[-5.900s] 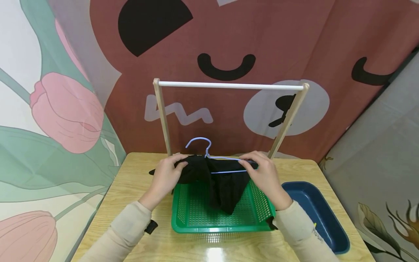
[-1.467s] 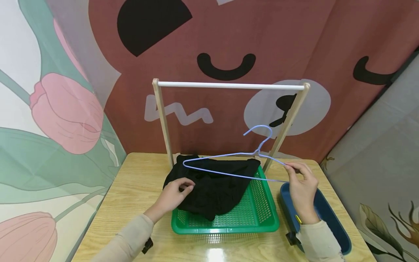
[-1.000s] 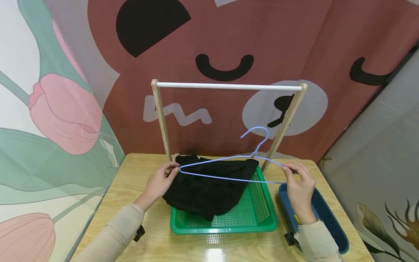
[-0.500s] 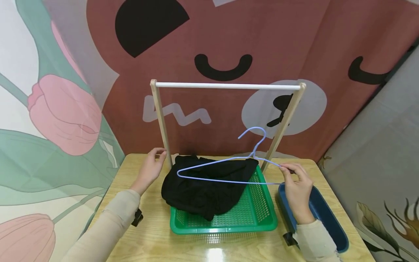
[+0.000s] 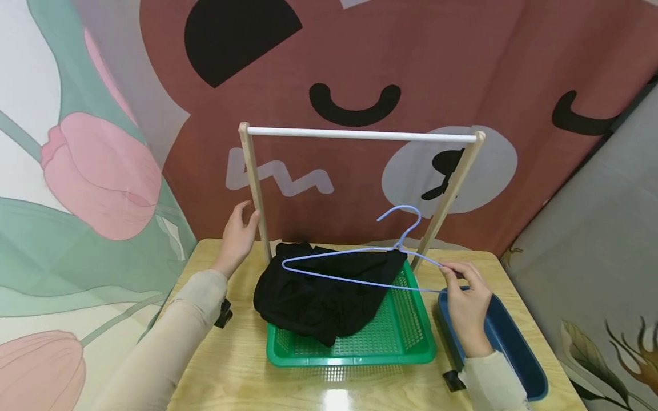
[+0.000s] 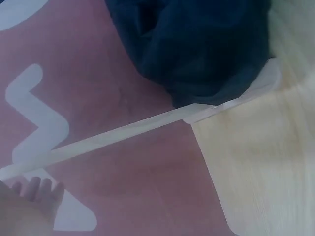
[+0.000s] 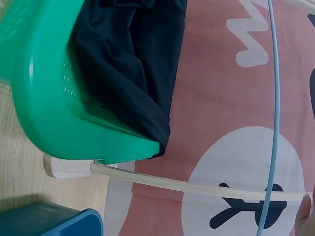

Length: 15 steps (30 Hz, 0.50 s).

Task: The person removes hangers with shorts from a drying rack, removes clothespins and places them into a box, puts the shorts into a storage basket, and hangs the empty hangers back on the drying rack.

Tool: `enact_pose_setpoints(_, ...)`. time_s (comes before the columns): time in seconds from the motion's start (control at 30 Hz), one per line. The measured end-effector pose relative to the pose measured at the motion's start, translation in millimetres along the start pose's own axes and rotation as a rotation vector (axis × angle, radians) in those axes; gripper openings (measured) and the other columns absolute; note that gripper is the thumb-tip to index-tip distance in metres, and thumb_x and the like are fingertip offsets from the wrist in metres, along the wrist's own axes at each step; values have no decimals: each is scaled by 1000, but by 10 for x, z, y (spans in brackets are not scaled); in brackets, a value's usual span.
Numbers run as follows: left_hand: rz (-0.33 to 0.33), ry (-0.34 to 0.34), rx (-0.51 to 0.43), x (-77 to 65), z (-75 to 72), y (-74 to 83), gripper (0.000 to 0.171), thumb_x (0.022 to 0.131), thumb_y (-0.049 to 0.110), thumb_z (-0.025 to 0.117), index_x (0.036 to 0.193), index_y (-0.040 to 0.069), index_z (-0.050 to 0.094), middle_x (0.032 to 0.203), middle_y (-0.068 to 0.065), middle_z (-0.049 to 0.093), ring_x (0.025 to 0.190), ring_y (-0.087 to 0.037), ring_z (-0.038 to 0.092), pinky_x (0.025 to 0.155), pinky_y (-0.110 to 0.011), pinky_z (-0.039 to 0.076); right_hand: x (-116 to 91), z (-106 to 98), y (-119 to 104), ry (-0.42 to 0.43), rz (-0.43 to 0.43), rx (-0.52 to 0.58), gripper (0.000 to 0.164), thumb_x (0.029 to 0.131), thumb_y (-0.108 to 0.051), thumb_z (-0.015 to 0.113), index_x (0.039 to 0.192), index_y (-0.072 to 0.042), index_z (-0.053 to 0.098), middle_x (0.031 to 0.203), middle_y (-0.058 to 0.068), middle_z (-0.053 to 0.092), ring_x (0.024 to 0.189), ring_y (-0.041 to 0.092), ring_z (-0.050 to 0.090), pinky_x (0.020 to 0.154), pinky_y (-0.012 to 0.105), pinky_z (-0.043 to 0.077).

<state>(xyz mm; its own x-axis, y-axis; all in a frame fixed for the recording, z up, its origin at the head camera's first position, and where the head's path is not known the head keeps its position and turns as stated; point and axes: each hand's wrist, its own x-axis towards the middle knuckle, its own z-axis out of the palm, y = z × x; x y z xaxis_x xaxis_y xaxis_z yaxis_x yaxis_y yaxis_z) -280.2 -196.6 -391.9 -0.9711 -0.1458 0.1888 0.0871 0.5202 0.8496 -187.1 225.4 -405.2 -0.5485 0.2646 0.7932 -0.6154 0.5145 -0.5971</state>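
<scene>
My right hand (image 5: 469,308) pinches the right end of a light blue wire hanger (image 5: 400,246) between thumb and fingers. The hanger is bare, its hook up, held in front of the black cloth garment (image 5: 319,302), which lies bunched in the green basket (image 5: 349,361). The hanger's wire (image 7: 275,113) runs down the right wrist view, with fingertips (image 7: 305,216) at that view's edge. My left hand (image 5: 238,237) holds nothing; it is raised beside the rack's left wooden post (image 5: 259,205), fingertips right by it. The left wrist view shows those fingers (image 6: 44,189) loosely extended near the post.
The wooden rack's white bar (image 5: 360,134) spans above the back of the basket, with nothing hanging on it. A dark blue tray (image 5: 506,337) stands right of the basket, partly behind the right forearm. A patterned cloth (image 5: 349,182) hangs behind the table (image 5: 241,365).
The hanger came out of the black garment, which now lies in the basket. My left hand touched the hanger's left end, then moved left and up to the rack post. The right hand kept its pinch.
</scene>
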Motion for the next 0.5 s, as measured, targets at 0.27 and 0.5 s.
enact_pose_setpoints(0.27, 32, 9, -219, 224, 70, 100, 58, 108, 40, 36, 157, 11, 24, 154, -17, 34, 140, -33, 33, 113, -51, 28, -39, -9, 27, 6, 7, -18, 11, 78, 23, 69, 85, 14, 70, 78, 21, 64, 77, 2, 55, 71, 17, 41)
enact_pose_setpoints(0.5, 58, 129, -326, 378, 180, 164, 47, 107, 31, 44, 147, 8, 43, 140, -17, 49, 127, -28, 46, 106, -47, 37, -62, 0, 58, -8, 14, -39, 11, 79, 21, 70, 86, 13, 70, 81, 23, 65, 79, -1, 55, 72, 15, 41)
